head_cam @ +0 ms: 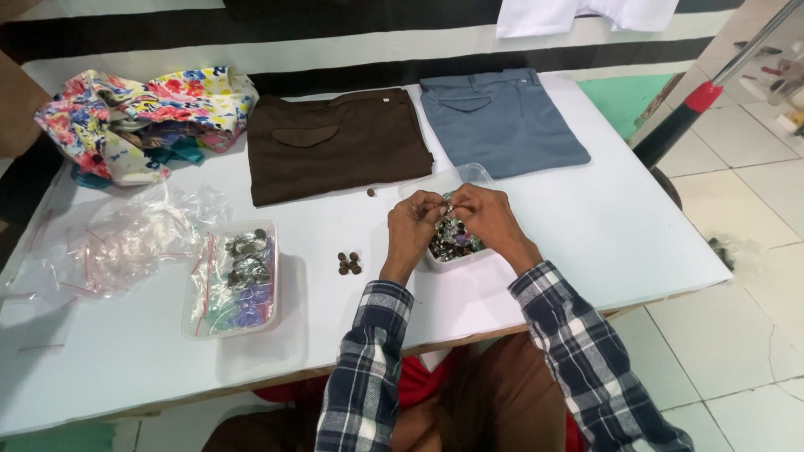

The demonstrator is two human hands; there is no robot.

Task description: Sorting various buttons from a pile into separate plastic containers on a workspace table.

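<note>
We hold both hands over a clear plastic tub [419, 186] of metal buttons [452, 238] on the white table [620, 226]; our left hand [412, 224] and right hand [490, 219] pinch something small between the fingertips, too small to tell. A few brown buttons [349, 264] lie just beside. Folded brown trousers [335, 144] and blue-grey trousers [501, 120] lie beyond.

Bright even light, soft shadows, slight edge distortion

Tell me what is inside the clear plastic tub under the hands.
The clear plastic tub holds a heap of small dark and silvery buttons. The left hand and right hand cover its middle.
</note>
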